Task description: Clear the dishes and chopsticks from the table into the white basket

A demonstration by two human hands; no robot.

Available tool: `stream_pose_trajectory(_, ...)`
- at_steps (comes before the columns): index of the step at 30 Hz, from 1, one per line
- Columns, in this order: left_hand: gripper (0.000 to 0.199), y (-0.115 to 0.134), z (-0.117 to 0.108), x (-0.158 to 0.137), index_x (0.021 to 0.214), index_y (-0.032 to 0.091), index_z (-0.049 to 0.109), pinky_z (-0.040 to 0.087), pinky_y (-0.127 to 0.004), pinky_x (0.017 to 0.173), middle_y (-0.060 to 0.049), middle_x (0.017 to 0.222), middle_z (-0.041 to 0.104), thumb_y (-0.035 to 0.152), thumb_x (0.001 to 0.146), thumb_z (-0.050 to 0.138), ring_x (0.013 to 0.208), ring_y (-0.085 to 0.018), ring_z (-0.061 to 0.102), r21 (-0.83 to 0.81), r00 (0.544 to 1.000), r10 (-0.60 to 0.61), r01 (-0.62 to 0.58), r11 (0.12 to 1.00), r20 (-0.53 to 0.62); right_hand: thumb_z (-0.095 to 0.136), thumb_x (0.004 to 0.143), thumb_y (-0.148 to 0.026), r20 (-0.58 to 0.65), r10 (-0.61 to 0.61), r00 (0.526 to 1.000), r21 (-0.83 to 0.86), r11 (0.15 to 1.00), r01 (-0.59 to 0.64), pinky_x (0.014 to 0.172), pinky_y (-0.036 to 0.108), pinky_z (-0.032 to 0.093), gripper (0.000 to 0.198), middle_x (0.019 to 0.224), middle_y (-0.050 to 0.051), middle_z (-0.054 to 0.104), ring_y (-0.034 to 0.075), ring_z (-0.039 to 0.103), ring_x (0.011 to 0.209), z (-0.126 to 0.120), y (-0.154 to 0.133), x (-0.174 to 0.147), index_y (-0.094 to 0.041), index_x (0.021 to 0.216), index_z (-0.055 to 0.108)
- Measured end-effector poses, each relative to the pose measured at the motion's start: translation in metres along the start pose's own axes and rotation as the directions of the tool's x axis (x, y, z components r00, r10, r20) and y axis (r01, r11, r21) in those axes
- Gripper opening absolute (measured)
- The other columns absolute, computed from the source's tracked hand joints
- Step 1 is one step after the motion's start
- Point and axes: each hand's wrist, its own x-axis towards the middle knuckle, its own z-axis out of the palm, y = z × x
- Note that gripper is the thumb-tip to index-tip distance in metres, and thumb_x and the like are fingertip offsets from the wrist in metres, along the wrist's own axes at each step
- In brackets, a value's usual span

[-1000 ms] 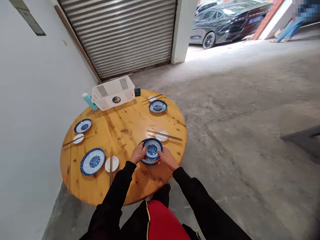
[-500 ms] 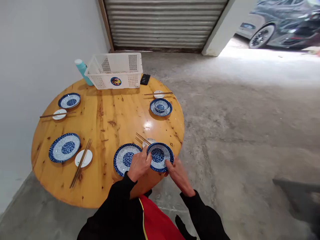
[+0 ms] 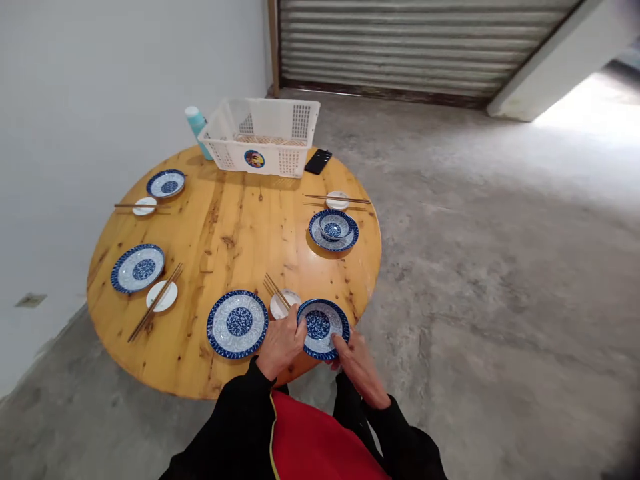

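1. Round wooden table (image 3: 235,233), near edge: both hands grip a blue-patterned bowl (image 3: 323,328), left hand (image 3: 283,345) on its left rim, right hand (image 3: 357,363) beneath.
2. Keep it level, clear of the chopsticks (image 3: 277,292) and plate (image 3: 237,323) just beside.

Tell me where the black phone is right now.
In the head view, the black phone lies at the far edge of the round wooden table, just right of the white plastic basket.

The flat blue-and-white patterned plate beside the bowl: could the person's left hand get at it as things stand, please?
Probably yes. The left hand grips the blue-and-white bowl, and the flat blue-and-white patterned plate lies just beside it on the round wooden table with nothing between; the hand would have to let go first.
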Motion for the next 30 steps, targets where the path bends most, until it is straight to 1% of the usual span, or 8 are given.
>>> stream_pose_trajectory(4, 0.042, 0.044, 0.020, 0.000, 0.142, 0.013, 0.050, 0.056, -0.035, 0.089, -0.015, 0.116, 0.077, 0.031, 0.107, 0.036, 0.106, -0.028, 0.076, -0.037, 0.992, -0.102, 0.100, 0.994, -0.079, 0.046, 0.076, -0.046, 0.105, -0.047, 0.993, -0.003, 0.999, 0.048, 0.039, 0.027, 0.044, 0.025, 0.051, -0.001, 0.059, 0.018, 0.057, 0.040, -0.048, 0.004, 0.016, -0.023, 0.084, 0.052)
stream_pose_trajectory(7, 0.039, 0.094, 0.035, 0.005, 0.137, 0.014, 0.054, 0.055, -0.035, 0.090, -0.015, 0.120, 0.075, 0.031, 0.107, 0.035, 0.107, -0.027, 0.075, -0.092, 0.979, -0.163, 0.152, 0.984, -0.126, 0.046, 0.074, -0.045, 0.169, -0.076, 0.983, -0.022, 0.996, 0.081, 0.038, 0.026, 0.044, 0.025, 0.051, -0.001, 0.059, 0.019, 0.058, 0.040, -0.099, 0.006, 0.029, -0.023, 0.083, 0.052)
stream_pose_trajectory(11, 0.042, 0.159, 0.051, 0.018, 0.140, 0.015, 0.051, 0.053, -0.037, 0.095, -0.013, 0.114, 0.077, 0.034, 0.107, 0.034, 0.109, -0.028, 0.074, -0.221, 0.955, -0.257, 0.221, 0.950, -0.150, 0.046, 0.074, -0.044, 0.238, -0.110, 0.965, -0.077, 0.988, 0.131, 0.038, 0.027, 0.046, 0.028, 0.055, 0.001, 0.064, 0.020, 0.060, 0.041, -0.167, 0.007, 0.050, -0.021, 0.088, 0.055)
stream_pose_trajectory(15, 0.041, 0.196, 0.054, 0.041, 0.138, 0.016, 0.052, 0.052, -0.039, 0.095, -0.012, 0.114, 0.077, 0.034, 0.106, 0.034, 0.110, -0.030, 0.074, -0.299, 0.943, -0.301, 0.248, 0.922, -0.145, 0.046, 0.076, -0.039, 0.286, -0.132, 0.949, -0.156, 0.971, 0.182, 0.039, 0.027, 0.047, 0.025, 0.056, 0.002, 0.065, 0.022, 0.064, 0.043, -0.210, 0.002, 0.080, -0.021, 0.088, 0.056)
stream_pose_trajectory(18, 0.039, 0.204, 0.045, 0.067, 0.135, 0.017, 0.052, 0.052, -0.039, 0.096, -0.012, 0.115, 0.076, 0.033, 0.106, 0.032, 0.110, -0.030, 0.073, -0.313, 0.933, -0.314, 0.250, 0.916, -0.176, 0.046, 0.079, -0.034, 0.312, -0.154, 0.938, -0.201, 0.954, 0.224, 0.042, 0.027, 0.047, 0.016, 0.055, 0.004, 0.065, 0.023, 0.066, 0.045, -0.222, -0.012, 0.112, -0.021, 0.085, 0.055)
stream_pose_trajectory(21, 0.036, 0.202, 0.026, 0.102, 0.132, 0.018, 0.053, 0.051, -0.038, 0.095, -0.012, 0.117, 0.076, 0.030, 0.106, 0.032, 0.110, -0.029, 0.072, -0.281, 0.915, -0.337, 0.271, 0.921, -0.223, 0.047, 0.083, -0.029, 0.306, -0.219, 0.927, -0.267, 0.914, 0.305, 0.048, 0.027, 0.050, 0.011, 0.052, 0.003, 0.064, 0.022, 0.066, 0.046, -0.222, -0.034, 0.151, -0.022, 0.082, 0.055)
stream_pose_trajectory(24, 0.036, 0.194, 0.004, 0.145, 0.134, 0.016, 0.051, 0.051, -0.038, 0.094, -0.013, 0.114, 0.076, 0.027, 0.106, 0.032, 0.108, -0.030, 0.073, -0.236, 0.895, -0.353, 0.294, 0.926, -0.272, 0.047, 0.086, -0.024, 0.297, -0.272, 0.915, -0.292, 0.887, 0.358, 0.053, 0.027, 0.051, 0.008, 0.051, 0.002, 0.063, 0.022, 0.067, 0.048, -0.215, -0.062, 0.193, -0.021, 0.086, 0.055)
stream_pose_trajectory(30, 0.032, 0.167, -0.025, 0.221, 0.127, 0.012, 0.054, 0.052, -0.037, 0.093, -0.017, 0.109, 0.075, 0.024, 0.105, 0.034, 0.108, -0.031, 0.074, -0.216, 0.862, -0.403, 0.349, 0.912, -0.308, 0.047, 0.087, -0.018, 0.372, -0.231, 0.899, -0.370, 0.851, 0.372, 0.051, 0.025, 0.048, 0.009, 0.050, 0.001, 0.062, 0.022, 0.068, 0.049, -0.195, -0.109, 0.277, -0.019, 0.093, 0.054)
